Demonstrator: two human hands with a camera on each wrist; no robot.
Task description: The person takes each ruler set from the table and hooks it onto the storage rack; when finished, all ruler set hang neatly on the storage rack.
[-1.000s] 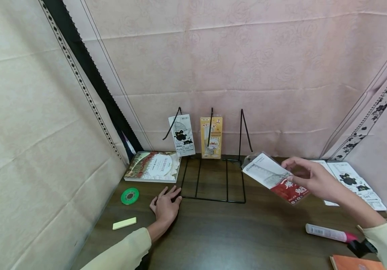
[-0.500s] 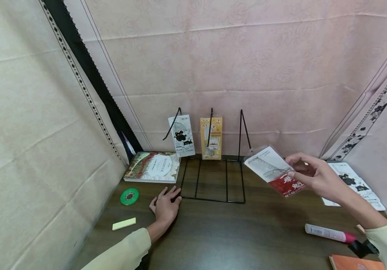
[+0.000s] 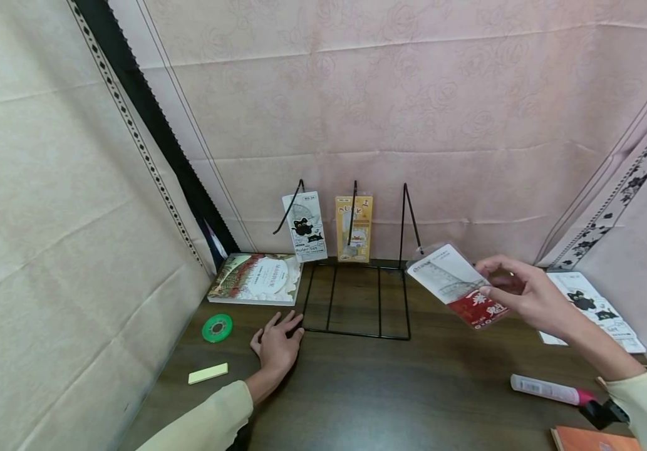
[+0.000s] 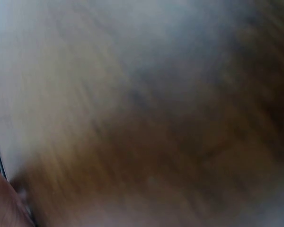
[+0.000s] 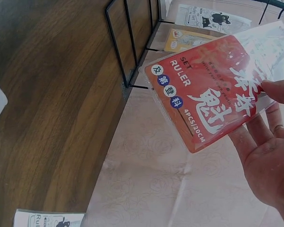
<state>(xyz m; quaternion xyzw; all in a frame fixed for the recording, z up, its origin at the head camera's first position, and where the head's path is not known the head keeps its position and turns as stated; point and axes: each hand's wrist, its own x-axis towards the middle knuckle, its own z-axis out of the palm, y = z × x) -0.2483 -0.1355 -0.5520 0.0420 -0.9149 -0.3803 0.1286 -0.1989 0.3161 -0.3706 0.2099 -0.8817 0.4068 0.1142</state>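
My right hand (image 3: pixel 517 294) pinches a red and white ruler set packet (image 3: pixel 458 285) by its right edge, thumb on the front and fingers behind. The packet is tilted, and its clear top tab overlaps the tip of the right hook on a black wire display rack (image 3: pixel 379 300). "RULER SET" shows on its red part in the right wrist view. My left hand (image 3: pixel 278 344) rests with spread fingers at the rack's front left corner. From the rack's left hook hangs a white ruler set packet (image 3: pixel 307 232); a yellow packet (image 3: pixel 359 232) hangs from the middle one.
A picture-covered book (image 3: pixel 258 279) lies left of the rack, with a green disc (image 3: pixel 217 327) and a pale yellow strip (image 3: pixel 208 373) nearer. At right are a white cat-print packet (image 3: pixel 594 307), a glue stick (image 3: pixel 548 389) and an orange book (image 3: pixel 594 440). Cloth walls surround the table.
My right hand has raised the red and white packet slightly and turned it a little, bringing its tab to the right hook's tip. My left hand stays in place.
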